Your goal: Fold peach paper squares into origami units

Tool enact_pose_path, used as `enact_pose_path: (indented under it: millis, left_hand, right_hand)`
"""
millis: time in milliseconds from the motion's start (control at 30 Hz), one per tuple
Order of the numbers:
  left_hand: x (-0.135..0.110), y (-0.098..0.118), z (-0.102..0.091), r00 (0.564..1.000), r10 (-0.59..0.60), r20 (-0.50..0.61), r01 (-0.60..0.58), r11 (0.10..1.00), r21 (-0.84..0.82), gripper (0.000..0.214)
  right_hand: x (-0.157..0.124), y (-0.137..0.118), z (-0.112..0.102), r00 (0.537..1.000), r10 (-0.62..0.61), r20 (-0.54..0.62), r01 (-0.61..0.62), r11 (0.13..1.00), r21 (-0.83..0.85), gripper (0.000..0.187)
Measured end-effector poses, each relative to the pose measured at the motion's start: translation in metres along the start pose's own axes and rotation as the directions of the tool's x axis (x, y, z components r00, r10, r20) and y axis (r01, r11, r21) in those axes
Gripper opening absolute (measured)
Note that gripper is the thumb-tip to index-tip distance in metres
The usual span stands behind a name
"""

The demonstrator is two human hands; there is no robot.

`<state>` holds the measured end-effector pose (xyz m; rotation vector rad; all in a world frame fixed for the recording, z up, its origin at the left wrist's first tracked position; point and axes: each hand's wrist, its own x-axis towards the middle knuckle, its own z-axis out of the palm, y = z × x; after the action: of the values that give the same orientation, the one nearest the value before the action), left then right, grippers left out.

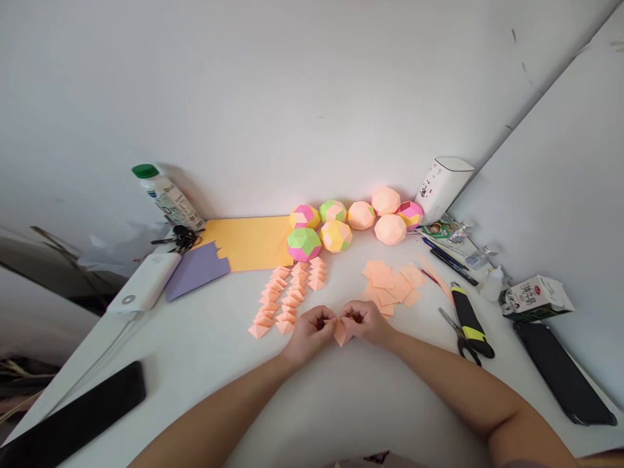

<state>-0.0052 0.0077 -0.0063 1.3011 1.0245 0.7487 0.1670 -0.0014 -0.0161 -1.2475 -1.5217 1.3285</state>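
My left hand (312, 331) and my right hand (364, 322) meet at the middle of the white table, both pinched on one small folded peach paper piece (340, 334) whose point hangs below the fingers. Left of my hands lie rows of several folded peach paper units (287, 296). A loose pile of flat peach paper squares (392, 286) lies just beyond my right hand. Several finished paper balls (341, 224), some peach and some multicoloured, stand near the wall.
Scissors (468, 322), pens (448, 259), a small glue bottle (491, 283) and a carton (533, 297) lie at the right, with a black phone (563, 374). Orange (251, 242) and purple paper sheets (197, 268), keys (179, 238), a power bank (145, 281) and a bottle (168, 197) are at the left.
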Motion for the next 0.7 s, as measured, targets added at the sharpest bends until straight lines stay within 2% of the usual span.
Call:
enact_pose_path:
  millis: [200,367,533,700]
  left_hand:
    - [0.002,-0.001,-0.003,0.997,-0.068,-0.039,0.063,0.992,-0.105,0.014]
    - [0.005,-0.008,-0.006,0.995,-0.067,-0.068,0.053,0.98,-0.194,0.016]
    - [0.005,-0.008,-0.007,0.998,-0.047,-0.038,0.039,0.979,-0.198,0.018]
    - [0.001,0.001,-0.005,0.997,-0.075,0.016,0.076,0.994,-0.076,0.017]
  right_hand:
    - [0.0,-0.007,-0.004,0.999,0.043,-0.015,-0.04,0.983,0.182,0.01]
    - [0.0,-0.008,-0.006,1.0,0.012,-0.025,-0.004,0.958,0.287,0.012]
    - [0.001,-0.002,-0.004,0.999,0.02,0.035,-0.026,0.98,0.198,0.014]
    - [0.0,0.0,-0.003,0.998,-0.004,0.069,-0.006,0.988,0.153,0.016]
